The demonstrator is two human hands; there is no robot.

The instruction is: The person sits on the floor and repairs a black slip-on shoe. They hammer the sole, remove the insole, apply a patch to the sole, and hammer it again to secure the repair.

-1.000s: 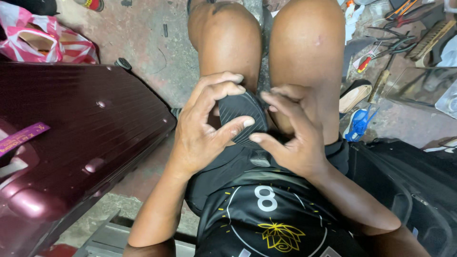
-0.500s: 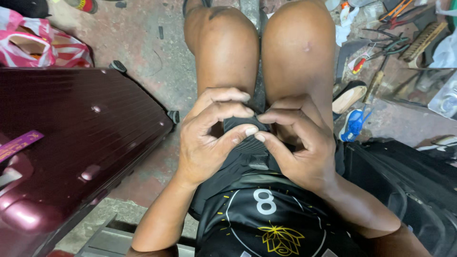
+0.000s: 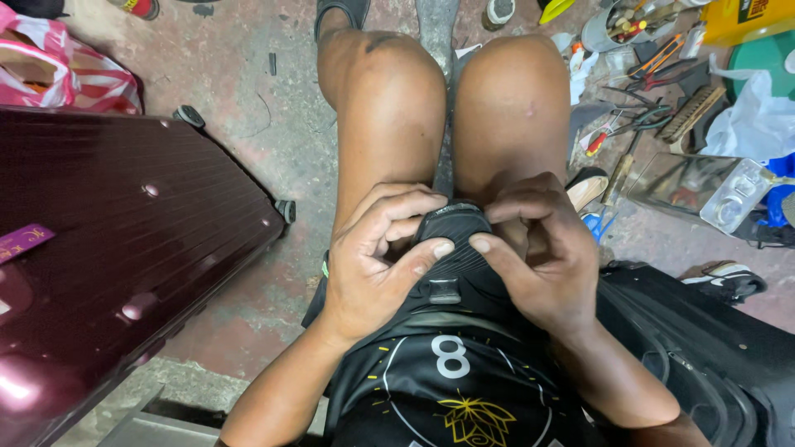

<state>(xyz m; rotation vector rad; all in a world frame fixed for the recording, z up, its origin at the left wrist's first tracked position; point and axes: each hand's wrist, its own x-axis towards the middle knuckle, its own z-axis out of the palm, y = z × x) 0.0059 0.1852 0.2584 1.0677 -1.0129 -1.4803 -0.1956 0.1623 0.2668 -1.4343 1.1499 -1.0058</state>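
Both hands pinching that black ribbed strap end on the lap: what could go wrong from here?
1. The left hand and right hand grip the black strap end only by thumb tips; it may slip free.
2. The strap's buckle sits just below the thumbs, so a finger may get pinched.

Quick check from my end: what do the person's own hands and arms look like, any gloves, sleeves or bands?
Both the left hand and the right hand are bare, with no gloves and no rings that I can see. The forearms are uncovered up to the frame edge, so no sleeves show. No watch or wristband is visible on either wrist.
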